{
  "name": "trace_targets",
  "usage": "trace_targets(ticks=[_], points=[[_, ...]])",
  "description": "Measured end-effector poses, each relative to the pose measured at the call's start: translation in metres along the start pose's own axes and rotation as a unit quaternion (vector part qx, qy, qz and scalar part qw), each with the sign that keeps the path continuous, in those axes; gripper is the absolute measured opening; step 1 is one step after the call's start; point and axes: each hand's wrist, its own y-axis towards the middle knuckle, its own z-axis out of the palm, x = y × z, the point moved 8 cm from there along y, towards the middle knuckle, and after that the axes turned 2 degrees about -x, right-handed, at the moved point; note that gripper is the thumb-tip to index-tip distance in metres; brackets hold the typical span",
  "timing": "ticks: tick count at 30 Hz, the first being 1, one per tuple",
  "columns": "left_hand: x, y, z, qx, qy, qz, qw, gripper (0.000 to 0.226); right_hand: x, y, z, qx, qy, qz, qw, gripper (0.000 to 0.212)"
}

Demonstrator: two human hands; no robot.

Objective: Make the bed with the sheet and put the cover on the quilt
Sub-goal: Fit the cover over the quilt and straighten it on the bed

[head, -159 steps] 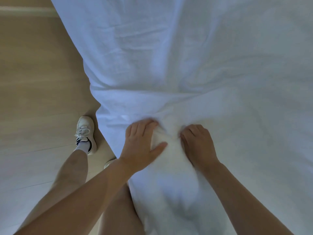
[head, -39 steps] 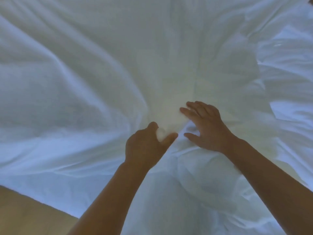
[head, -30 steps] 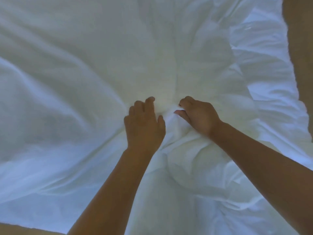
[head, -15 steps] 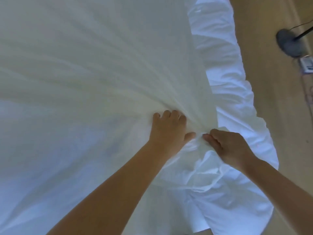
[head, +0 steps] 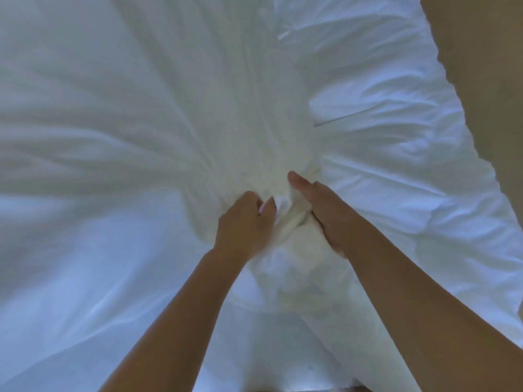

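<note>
Fingers [head: 254, 203] of left hand [head: 243, 224] pinch white cover [head: 113, 114]; right hand [head: 325, 213] flat, fingers extended.

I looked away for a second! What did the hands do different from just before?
The right hand opened: half a second ago it pinched the white cover, now it lies flat against the bunched part. The left hand went from pressing knuckles-up to pinching a small fold. The view swung left, so less wooden floor shows and the grey stand is gone. Both hands stayed close together at the gather.
</note>
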Motion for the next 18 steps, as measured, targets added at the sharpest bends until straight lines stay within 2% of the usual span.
trace_targets(ticks=[2, 5, 8, 11, 15, 18], points=[[-0.004, -0.002, -0.004, -0.021, -0.072, -0.020, 0.997, 0.028, 0.006, 0.001, 0.009, 0.024, 0.049, 0.009, 0.998, 0.040], [-0.004, -0.003, -0.005, 0.014, -0.145, -0.043, 0.988, 0.016, 0.003, 0.012, 0.028, 0.027, 0.115, 0.048, 0.992, 0.034], [-0.005, -0.007, -0.006, 0.066, -0.083, -0.022, 0.994, 0.009, 0.006, 0.029, 0.042, 0.012, 0.172, 0.053, 0.984, 0.033], [0.006, -0.008, -0.019, 0.055, -0.031, -0.005, 0.998, 0.022, 0.006, 0.033, 0.063, 0.028, 0.129, 0.051, 0.990, 0.029], [0.035, -0.008, -0.051, -0.007, -0.027, -0.010, 1.000, 0.034, 0.004, 0.033, 0.105, 0.055, 0.080, 0.059, 0.994, 0.021], [0.065, -0.009, -0.085, -0.064, -0.017, -0.019, 0.998, 0.031, -0.002, 0.039, 0.142, 0.023, 0.001, 0.049, 0.999, 0.036]])
